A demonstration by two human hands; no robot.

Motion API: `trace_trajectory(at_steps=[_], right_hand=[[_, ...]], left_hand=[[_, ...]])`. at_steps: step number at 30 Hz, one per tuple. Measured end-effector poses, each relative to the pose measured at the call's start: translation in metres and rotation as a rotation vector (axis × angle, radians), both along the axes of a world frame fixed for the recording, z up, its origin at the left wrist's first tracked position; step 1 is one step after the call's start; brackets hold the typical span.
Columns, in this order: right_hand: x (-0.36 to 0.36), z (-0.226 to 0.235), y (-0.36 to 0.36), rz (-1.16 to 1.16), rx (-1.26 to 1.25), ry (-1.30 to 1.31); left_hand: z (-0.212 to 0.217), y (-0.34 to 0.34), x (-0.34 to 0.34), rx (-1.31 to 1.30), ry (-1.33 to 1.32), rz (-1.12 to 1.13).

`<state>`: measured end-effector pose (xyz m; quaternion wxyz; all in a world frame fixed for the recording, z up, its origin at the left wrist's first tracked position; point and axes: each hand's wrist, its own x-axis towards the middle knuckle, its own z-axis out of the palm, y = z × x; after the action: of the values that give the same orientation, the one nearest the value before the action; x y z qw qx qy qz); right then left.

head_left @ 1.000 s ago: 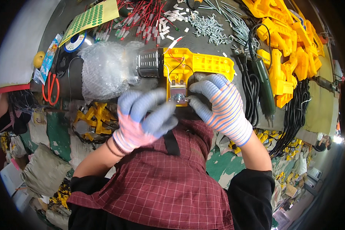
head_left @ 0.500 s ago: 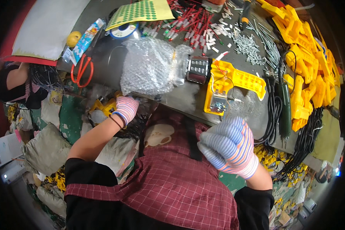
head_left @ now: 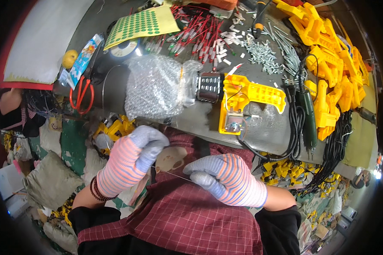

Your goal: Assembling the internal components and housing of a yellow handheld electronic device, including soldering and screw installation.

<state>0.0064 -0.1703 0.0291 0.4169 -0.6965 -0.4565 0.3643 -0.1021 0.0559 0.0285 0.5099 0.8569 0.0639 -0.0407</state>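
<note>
My left hand (head_left: 134, 159), in a striped knit glove, is closed in a pinch in front of my apron, below the table edge. My right hand (head_left: 227, 176), gloved alike, faces it, also pinching. A thin silvery solder wire (head_left: 174, 175) runs between the fingertips of both hands; its ends are hidden in the gloves. Beyond them on the table lies an opened yellow lamp housing (head_left: 259, 95) with a pistol-like handle, loose wires and a small metal part. Its dark ribbed head (head_left: 209, 86) points left toward a bubble-wrap bundle (head_left: 153, 91).
Behind the bundle is a wire spool (head_left: 125, 50) under a green-dotted sticker sheet (head_left: 142, 26). Red-handled scissors (head_left: 81, 100) hang over the table's edge. Screws (head_left: 264, 55), red leads (head_left: 200, 36), a green soldering iron (head_left: 308, 119) and piled yellow housings (head_left: 327, 85) lie farther right.
My left hand has come up from below the table edge toward the middle. My right hand has moved left and down, and a wire now stretches between them.
</note>
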Motion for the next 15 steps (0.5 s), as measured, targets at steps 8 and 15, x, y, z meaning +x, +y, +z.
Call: trace_trajectory(at_steps=[8,15], right_hand=[[0.026,0.032,-0.014,-0.173,0.009,0.811],[0.055,0.04,-0.002,0.087,-0.022,-0.641]], left_hand=[[-0.018,0.0,0.013,0.191,-0.451,0.242],[0.004,-0.02,0.044,-0.151,-0.156,-0.092]])
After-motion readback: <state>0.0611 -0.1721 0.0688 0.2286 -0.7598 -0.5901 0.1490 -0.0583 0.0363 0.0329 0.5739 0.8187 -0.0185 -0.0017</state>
